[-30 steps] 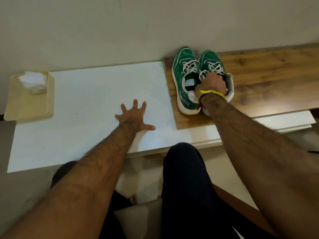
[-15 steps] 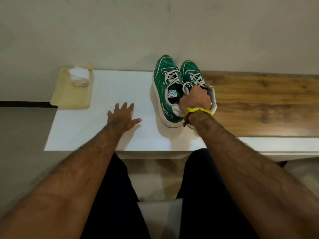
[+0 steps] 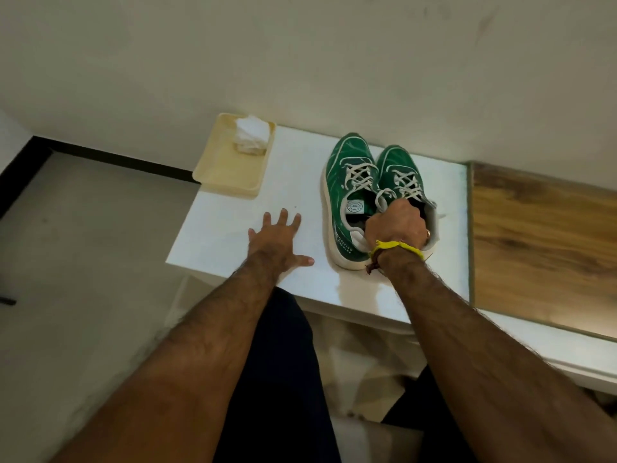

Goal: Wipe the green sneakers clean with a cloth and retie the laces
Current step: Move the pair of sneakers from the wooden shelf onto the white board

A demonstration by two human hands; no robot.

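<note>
A cream tray sits on the white tabletop, beside a wooden surface.

Both forearms are bare and hairy, without sleeves. The right wrist wears a yellow band with a dark red thread. Trousers are dark navy.

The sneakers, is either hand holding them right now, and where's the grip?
The right hand grips the green sneakers at their heel openings. The left hand holds nothing, lying flat on the white table.
</note>
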